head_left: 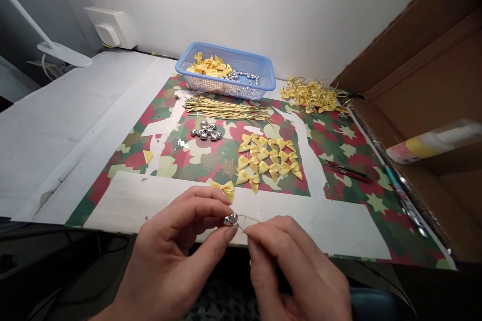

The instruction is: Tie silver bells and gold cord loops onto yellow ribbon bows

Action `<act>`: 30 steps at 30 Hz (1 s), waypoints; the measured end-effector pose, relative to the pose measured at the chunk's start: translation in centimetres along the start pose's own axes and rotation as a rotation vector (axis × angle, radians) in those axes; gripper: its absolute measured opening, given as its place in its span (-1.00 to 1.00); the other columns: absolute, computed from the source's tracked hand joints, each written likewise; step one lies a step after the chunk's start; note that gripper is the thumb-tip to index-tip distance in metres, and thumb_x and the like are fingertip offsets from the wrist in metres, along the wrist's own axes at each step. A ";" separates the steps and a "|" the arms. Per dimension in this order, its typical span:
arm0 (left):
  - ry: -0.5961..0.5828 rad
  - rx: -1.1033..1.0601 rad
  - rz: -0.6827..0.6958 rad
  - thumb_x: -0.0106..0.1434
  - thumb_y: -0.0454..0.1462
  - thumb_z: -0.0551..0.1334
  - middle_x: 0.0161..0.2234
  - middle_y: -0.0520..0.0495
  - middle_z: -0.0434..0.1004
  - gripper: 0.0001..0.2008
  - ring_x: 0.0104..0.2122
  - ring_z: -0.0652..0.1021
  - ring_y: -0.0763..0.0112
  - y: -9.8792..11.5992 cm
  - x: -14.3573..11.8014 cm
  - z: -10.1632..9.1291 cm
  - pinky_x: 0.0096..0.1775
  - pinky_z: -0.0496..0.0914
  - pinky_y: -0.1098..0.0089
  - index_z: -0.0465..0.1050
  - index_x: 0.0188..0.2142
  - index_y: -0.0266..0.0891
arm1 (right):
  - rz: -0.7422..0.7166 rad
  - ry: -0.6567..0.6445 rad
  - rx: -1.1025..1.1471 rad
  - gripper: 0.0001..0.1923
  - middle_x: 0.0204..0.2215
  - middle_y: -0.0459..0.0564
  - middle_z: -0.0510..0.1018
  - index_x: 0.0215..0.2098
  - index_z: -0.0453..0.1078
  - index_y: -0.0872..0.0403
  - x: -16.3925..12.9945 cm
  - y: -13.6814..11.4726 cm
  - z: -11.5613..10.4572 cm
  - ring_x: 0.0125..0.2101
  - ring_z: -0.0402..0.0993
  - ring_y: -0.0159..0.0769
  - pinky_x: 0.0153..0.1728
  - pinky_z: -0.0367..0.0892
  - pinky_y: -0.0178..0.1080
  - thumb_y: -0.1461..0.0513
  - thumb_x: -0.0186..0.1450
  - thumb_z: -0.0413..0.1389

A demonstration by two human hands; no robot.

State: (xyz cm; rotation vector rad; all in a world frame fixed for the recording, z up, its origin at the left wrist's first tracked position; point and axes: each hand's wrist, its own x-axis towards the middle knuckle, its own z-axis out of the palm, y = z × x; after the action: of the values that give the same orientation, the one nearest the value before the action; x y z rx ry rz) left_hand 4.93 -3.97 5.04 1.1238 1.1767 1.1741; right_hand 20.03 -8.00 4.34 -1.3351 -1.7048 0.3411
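My left hand (169, 251) has thumb and finger pinched on a silver bell (231, 219), just over the near edge of the worktop (94, 105). My right hand (301, 266) pinches a thin yellow cord (248, 217) that curves across to the bell. I'd say I'm threading or tying the two together; whether the cord already passes through the bell's eye is too small to tell. Next, I judge, calls for a still bell and a gentle pull to draw the cord snug. One bow (223, 188) lies just past my left fingertips; I can't tell if they touch. Further out are the rows of bows (263, 154), loose bells (206, 133), spare cords (226, 109), then the blue basket (269, 83) and a tangled heap (312, 95) beside it.
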 end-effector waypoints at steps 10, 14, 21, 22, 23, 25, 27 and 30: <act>-0.005 0.096 0.114 0.21 -0.38 0.42 -0.18 -0.02 0.63 -0.85 -0.12 0.62 0.25 -0.6 -0.2 -0.5 -0.19 0.60 0.52 0.69 -0.32 -0.04 | 0.041 -0.002 0.027 -0.77 -0.35 -0.02 0.52 -0.10 0.42 0.03 0.2 -0.6 0.3 -0.38 0.51 -0.33 -0.29 0.48 -0.30 0.44 0.41 0.07; 0.006 0.146 0.179 0.25 -0.39 0.40 -0.19 0.01 0.63 -0.82 -0.09 0.62 0.25 -0.7 -0.3 -0.2 -0.13 0.58 0.48 0.67 -0.29 -0.01 | 0.021 -0.023 0.040 -0.78 -0.37 -0.03 0.48 -0.10 0.40 0.05 0.3 -0.6 0.4 -0.39 0.47 -0.35 -0.31 0.45 -0.30 0.45 0.42 0.04; 0.057 0.394 0.379 0.28 -0.46 0.36 -0.18 0.05 0.66 -0.76 -0.16 0.67 0.31 -1.3 -0.3 -0.5 -0.06 0.55 0.44 0.62 -0.23 -0.03 | 0.025 -0.058 0.041 -0.79 -0.39 -0.05 0.45 -0.13 0.37 0.06 0.5 -0.6 0.3 -0.41 0.41 -0.36 -0.36 0.38 -0.31 0.46 0.43 0.04; 0.053 0.422 0.414 0.28 -0.47 0.35 -0.17 0.05 0.66 -0.75 -0.16 0.67 0.32 -1.5 -0.3 -0.6 -0.05 0.55 0.43 0.61 -0.22 -0.04 | 0.026 -0.061 0.043 -0.79 -0.39 -0.05 0.44 -0.13 0.37 0.06 0.5 -0.7 0.3 -0.42 0.40 -0.36 -0.37 0.38 -0.30 0.46 0.43 0.03; 0.045 0.449 0.458 0.28 -0.49 0.34 -0.16 0.05 0.66 -0.73 -0.16 0.68 0.33 -1.7 -0.3 -0.7 -0.04 0.55 0.44 0.60 -0.19 -0.06 | 0.031 -0.063 0.047 -0.79 -0.40 -0.06 0.43 -0.14 0.37 0.06 0.5 -0.7 0.3 -0.42 0.38 -0.36 -0.37 0.37 -0.30 0.46 0.43 0.03; 0.026 0.503 0.558 0.27 -0.55 0.31 -0.13 0.05 0.64 -0.68 -0.15 0.67 0.39 -1.9 -0.3 -0.9 -0.02 0.54 0.49 0.58 -0.15 -0.09 | 0.047 -0.070 0.056 -0.79 -0.42 -0.08 0.40 -0.16 0.37 0.07 0.5 -0.7 0.4 -0.44 0.36 -0.37 -0.39 0.34 -0.31 0.47 0.42 0.02; 0.011 0.562 0.646 0.27 -0.59 0.28 -0.11 0.06 0.62 -0.66 -0.14 0.66 0.47 -2.1 -0.4 -1.0 0.02 0.51 0.56 0.56 -0.12 -0.13 | 0.068 -0.075 0.060 -0.79 -0.42 -0.09 0.38 -0.18 0.37 0.07 0.5 -0.6 0.4 -0.44 0.34 -0.38 -0.41 0.31 -0.32 0.47 0.43 0.01; 0.014 0.618 0.690 0.29 -0.60 0.27 -0.08 0.07 0.60 -0.65 -0.13 0.64 0.55 -2.2 -0.5 -0.9 0.06 0.45 0.66 0.55 -0.11 -0.14 | 0.076 -0.077 0.082 -0.79 -0.41 -0.09 0.39 -0.18 0.38 0.07 0.6 -0.6 0.4 -0.43 0.35 -0.38 -0.40 0.31 -0.32 0.46 0.43 0.02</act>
State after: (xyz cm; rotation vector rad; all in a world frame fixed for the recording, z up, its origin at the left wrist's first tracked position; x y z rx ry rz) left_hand 4.11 -4.60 2.82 2.1107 1.2366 1.3517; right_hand 19.34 -7.55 4.80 -1.3433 -1.6877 0.5068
